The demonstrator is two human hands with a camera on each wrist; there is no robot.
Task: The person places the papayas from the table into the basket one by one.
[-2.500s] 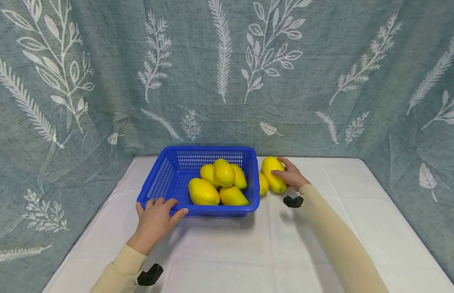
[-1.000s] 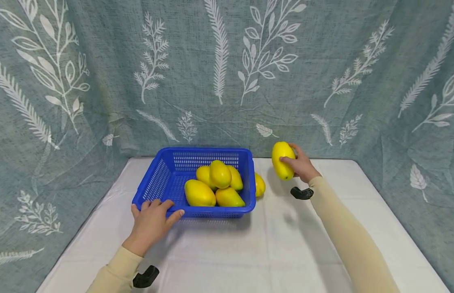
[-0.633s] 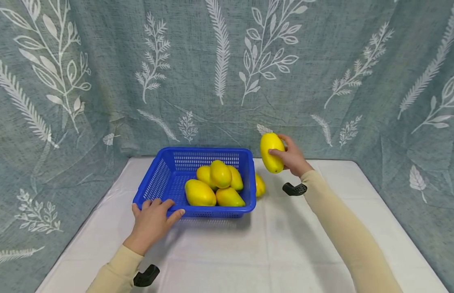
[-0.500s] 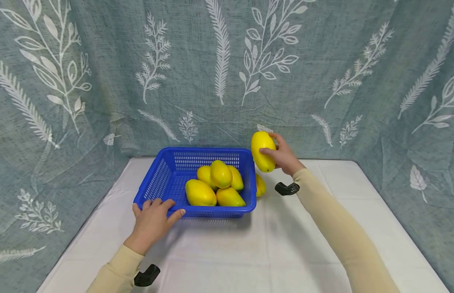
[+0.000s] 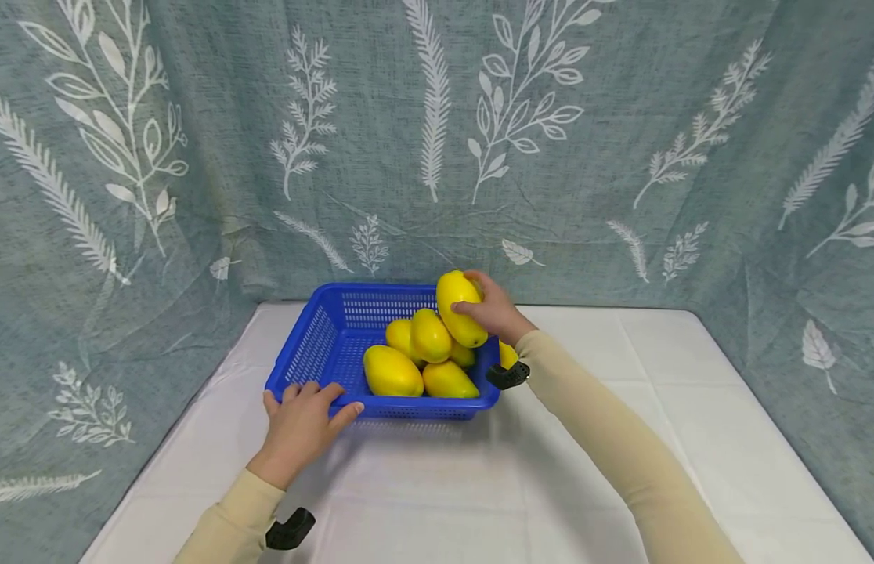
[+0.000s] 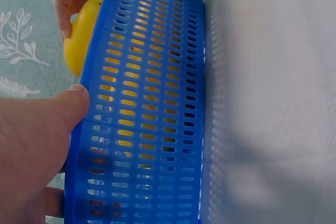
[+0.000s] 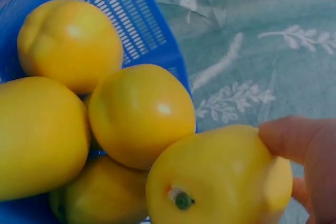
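A large yellow mango [image 5: 456,307] is pinched between the thumb and fingers of my right hand [image 5: 498,307], over the right side of a blue slotted plastic basket [image 5: 416,403]. In the right wrist view this mango [image 7: 215,182] shows its green stem end, close against another mango [image 7: 142,116]. Several yellow mangoes [image 5: 392,370] lie piled in the basket's right half. My left hand [image 5: 299,427] grips the front left rim; in the left wrist view its thumb [image 6: 73,100] lies on the rim. One more mango [image 5: 508,355] sits outside, partly hidden by my right wrist.
A white cloth [image 5: 423,486] covers the table under the basket. Green curtains with white leaf prints [image 5: 437,141] hang behind and along both sides. A black wrist mount [image 5: 507,376] is on my right wrist, near the basket's right rim.
My right hand has lifted the large mango off the table right of the basket and carried it left, then lower over the pile. My left hand stays on the rim.
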